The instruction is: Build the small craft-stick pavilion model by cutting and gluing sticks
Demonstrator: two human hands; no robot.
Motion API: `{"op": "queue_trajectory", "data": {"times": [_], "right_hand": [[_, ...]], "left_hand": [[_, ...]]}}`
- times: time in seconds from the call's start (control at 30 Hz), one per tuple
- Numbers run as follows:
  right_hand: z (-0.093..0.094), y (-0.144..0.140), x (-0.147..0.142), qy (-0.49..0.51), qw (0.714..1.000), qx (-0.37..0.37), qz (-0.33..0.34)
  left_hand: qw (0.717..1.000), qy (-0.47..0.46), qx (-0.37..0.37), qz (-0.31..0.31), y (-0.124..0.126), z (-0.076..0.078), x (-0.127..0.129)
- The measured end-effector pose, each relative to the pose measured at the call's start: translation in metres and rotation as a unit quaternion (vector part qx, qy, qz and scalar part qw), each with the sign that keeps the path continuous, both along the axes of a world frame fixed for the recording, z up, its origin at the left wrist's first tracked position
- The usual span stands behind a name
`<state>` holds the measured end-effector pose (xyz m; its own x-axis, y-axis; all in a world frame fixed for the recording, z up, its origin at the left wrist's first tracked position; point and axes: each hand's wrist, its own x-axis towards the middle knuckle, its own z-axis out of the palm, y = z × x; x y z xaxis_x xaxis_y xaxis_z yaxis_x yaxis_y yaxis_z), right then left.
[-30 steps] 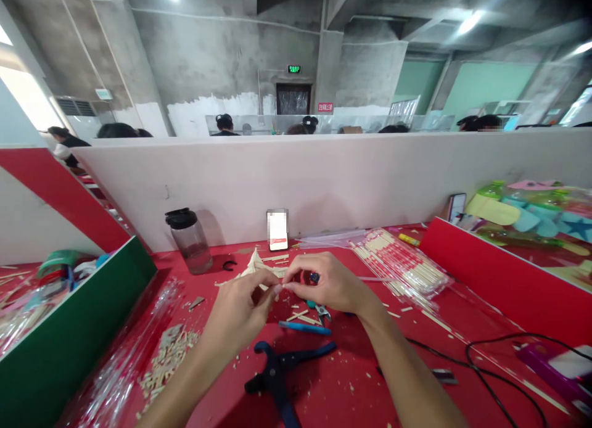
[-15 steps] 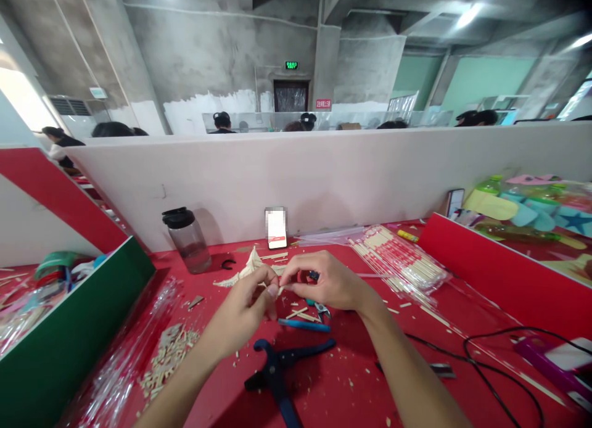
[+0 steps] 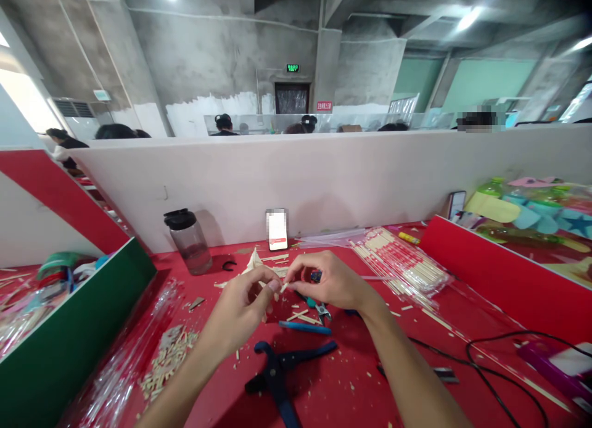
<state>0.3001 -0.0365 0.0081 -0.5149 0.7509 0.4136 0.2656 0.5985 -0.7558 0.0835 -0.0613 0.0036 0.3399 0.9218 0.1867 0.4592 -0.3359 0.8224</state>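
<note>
Head view: left hand (image 3: 243, 308) and right hand (image 3: 329, 284) meet above the red worktop (image 3: 370, 378), fingertips of both pinched on one short wooden stick piece (image 3: 283, 287), held clear of the surface just in front of a small stick-built model (image 3: 259, 266). Judged very light, stiff but brittle, and easy to drop; best gripped at its two ends, between thumb and forefinger. Below the hands lie dark-handled cutters (image 3: 282, 369) and blue-handled pliers (image 3: 308, 325); a packet of sticks (image 3: 400, 264) sits to the right.
</note>
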Motion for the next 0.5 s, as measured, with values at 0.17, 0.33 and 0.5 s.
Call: {"op": "queue_trajectory", "data": {"times": [0.17, 0.33, 0.5], "right_hand": [[-0.0020, 0.0007, -0.0004, 0.001, 1.000, 0.015, 0.008], [-0.0008, -0.0001, -0.0027, -0.022, 0.999, 0.036, 0.022], [-0.0009, -0.0001, -0.0049, -0.024, 0.999, 0.023, 0.037]], "left_hand": [[0.999, 0.042, 0.024, 0.009, -0.0006, 0.0007, 0.0011], [0.996, 0.078, 0.045, 0.009, -0.0006, 0.0012, -0.0002], [0.995, 0.084, 0.047, -0.004, 0.0014, -0.0025, -0.0020]]}}
